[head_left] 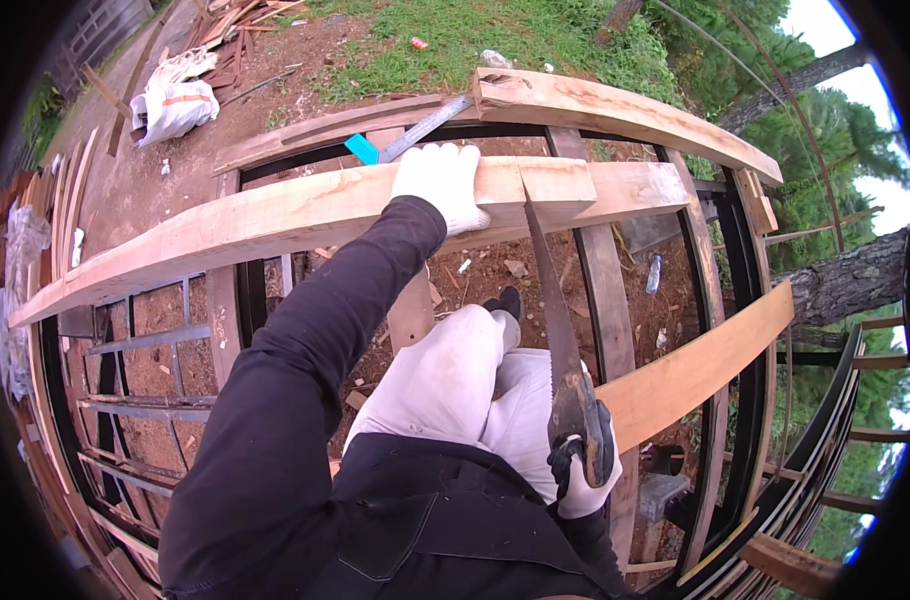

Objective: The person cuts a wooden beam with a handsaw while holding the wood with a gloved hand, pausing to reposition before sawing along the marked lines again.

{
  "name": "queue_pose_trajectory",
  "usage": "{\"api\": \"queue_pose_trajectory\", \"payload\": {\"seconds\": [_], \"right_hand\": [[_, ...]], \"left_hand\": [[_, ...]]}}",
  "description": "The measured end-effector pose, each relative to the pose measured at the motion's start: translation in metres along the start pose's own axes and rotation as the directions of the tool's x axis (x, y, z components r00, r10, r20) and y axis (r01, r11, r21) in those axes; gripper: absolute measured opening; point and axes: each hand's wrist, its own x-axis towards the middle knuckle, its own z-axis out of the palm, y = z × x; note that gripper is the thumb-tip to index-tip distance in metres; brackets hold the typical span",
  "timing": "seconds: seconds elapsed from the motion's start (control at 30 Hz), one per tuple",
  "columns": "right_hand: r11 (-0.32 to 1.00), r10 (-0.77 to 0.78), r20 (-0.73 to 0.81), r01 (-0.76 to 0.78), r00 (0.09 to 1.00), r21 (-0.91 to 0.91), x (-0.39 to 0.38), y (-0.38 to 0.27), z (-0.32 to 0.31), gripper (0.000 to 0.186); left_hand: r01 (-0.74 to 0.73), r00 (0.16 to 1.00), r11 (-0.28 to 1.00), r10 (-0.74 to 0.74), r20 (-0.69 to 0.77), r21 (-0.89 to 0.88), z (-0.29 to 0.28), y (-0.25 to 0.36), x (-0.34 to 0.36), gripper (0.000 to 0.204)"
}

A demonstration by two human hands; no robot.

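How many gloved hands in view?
2: the left hand on top of the wooden beam, the right hand gripping the saw.

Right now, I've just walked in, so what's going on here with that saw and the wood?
A person in white gloves is at a long wooden beam with a handsaw. The left hand holds the beam, while the right hand grips the saw by its handle. The blade's far end meets the beam just right of the left hand, at a thin line; I can't tell how deep any cut goes. A square with a teal handle lies just beyond the left hand.
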Motion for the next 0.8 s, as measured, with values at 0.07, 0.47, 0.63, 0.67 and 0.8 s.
{"api": "queue_pose_trajectory", "payload": {"seconds": [0.07,0.47,0.63,0.67,0.8], "right_hand": [[0.995,-0.047,0.021,0.048,0.999,-0.083,0.03,0.003,0.016,0.063],[0.999,0.038,0.025,-0.038,0.999,-0.002,0.033,0.026,0.02,0.064],[0.999,0.006,-0.001,-0.006,1.0,0.039,0.031,0.029,0.017,0.064],[0.997,0.016,0.011,-0.016,1.0,0.079,0.077,0.052,0.034,0.059],[0.94,-0.339,-0.003,0.338,0.941,-0.053,0.227,0.044,0.09,0.054]], "left_hand": [[0.022,1.0,1.0,-0.022,0.02,0.011,-0.001,-0.003,0.001,0.08],[0.018,0.996,1.0,-0.017,0.087,-0.003,-0.004,-0.005,-0.004,0.076],[0.022,1.0,0.999,-0.023,0.004,0.024,-0.002,0.003,-0.006,0.077],[0.008,1.0,1.0,-0.008,0.002,0.0,-0.001,0.005,-0.001,0.074],[0.003,0.999,1.0,-0.002,0.041,-0.014,0.008,0.018,0.019,0.069]]}}
